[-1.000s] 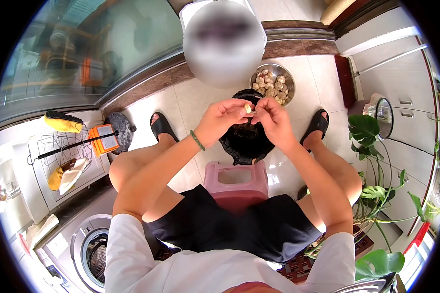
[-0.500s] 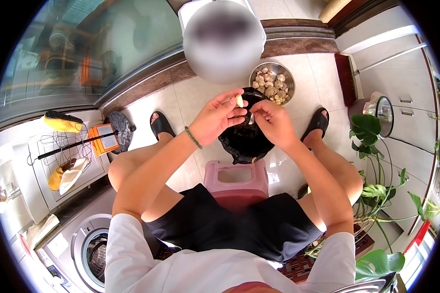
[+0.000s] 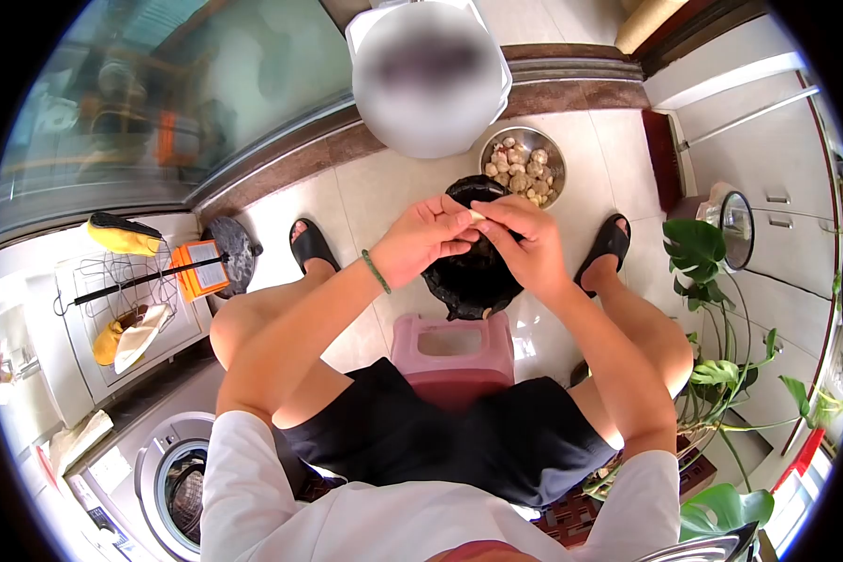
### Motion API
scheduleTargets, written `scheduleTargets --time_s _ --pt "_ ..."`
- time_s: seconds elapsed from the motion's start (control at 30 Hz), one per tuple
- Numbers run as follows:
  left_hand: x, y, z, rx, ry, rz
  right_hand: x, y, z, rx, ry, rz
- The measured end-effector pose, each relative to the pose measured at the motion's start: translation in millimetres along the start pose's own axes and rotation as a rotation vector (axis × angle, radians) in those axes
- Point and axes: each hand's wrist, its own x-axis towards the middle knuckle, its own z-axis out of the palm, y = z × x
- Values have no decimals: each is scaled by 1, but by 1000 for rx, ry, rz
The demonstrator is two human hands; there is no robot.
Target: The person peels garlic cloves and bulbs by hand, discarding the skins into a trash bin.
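Over a black-lined bin (image 3: 468,281), both hands meet around a small pale garlic clove (image 3: 478,216). My left hand (image 3: 428,234), with a green beaded bracelet at its wrist, pinches the clove from the left side. From the right, my right hand (image 3: 525,236) has its thumb and fingertips closed on the same clove. Just beyond the bin stands a round metal bowl (image 3: 560,169) holding several garlic bulbs (image 3: 518,169) and loose cloves.
A pink stool (image 3: 451,361) stands between my knees, close to the bin. At the right are a leafy plant (image 3: 693,248) and white cabinets (image 3: 768,169). A washing machine (image 3: 173,468) and a wire rack with shoes are at the left.
Half a second ago my hands were apart, the clove in my left hand and a bit of peel at my right fingertips. Now my right hand has come back to the clove.
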Motion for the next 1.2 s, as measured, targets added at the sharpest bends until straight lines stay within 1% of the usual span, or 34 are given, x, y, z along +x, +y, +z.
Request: scheduleTargets --time_s 0.03,0.07,0.1,0.2,0.33,0.37,0.4,0.43,0.47,0.5,0.53,0.57,0.63,0.7,0.77,0.8,0.87,0.93,1.0,1.03,1.07,1.2 --pt "0 2 0 7 1 10 1 2 0 -64 1 -51" --pt "0 3 1 43 12 4 2 -3 2 -51 38 -15" --pt "-1 4 1 78 23 -4 1 -3 2 -48 36 -25" --pt "-1 5 5 32 52 -19 -1 -2 1 -84 92 15" --pt "-1 3 6 10 82 -22 -4 6 3 -85 131 8" --pt "-1 2 6 11 83 -17 -5 10 4 -11 136 62" --pt "-1 1 5 94 91 60 -5 12 4 63 141 114" --pt "-1 1 6 177 100 135 -3 8 6 63 139 110" --pt "-2 0 7 178 101 138 -2 2 8 303 140 261" --pt "-1 -1 8 201 96 194 0 -1 10 542 139 413" --pt "-2 -1 9 225 90 249 -1 3 9 543 77 471" --pt "-2 -2 8 225 91 251 -2 6 9 543 75 470" --pt "-1 -4 6 294 83 258 -4 10 8 575 -11 526" --pt "-3 -3 6 266 86 241 -3 10 6 568 -23 522" --pt "-5 -1 8 238 87 221 -2 2 5 743 5 620" --pt "-6 0 8 220 81 218 0 -2 4 743 6 621" --pt "-6 -4 7 195 74 205 1 -6 2 856 -3 701" --pt "-3 -5 2 235 97 216 1 -2 -1 892 -15 710" --pt "-2 -4 1 214 102 182 1 2 -5 935 -65 701" --pt "-3 -1 3 204 118 163 1 3 -5 935 -60 705" --pt "-3 0 4 211 87 182 1 4 -5 951 -58 701" --pt "-3 0 6 203 90 195 3 -1 -6 1001 -38 715"
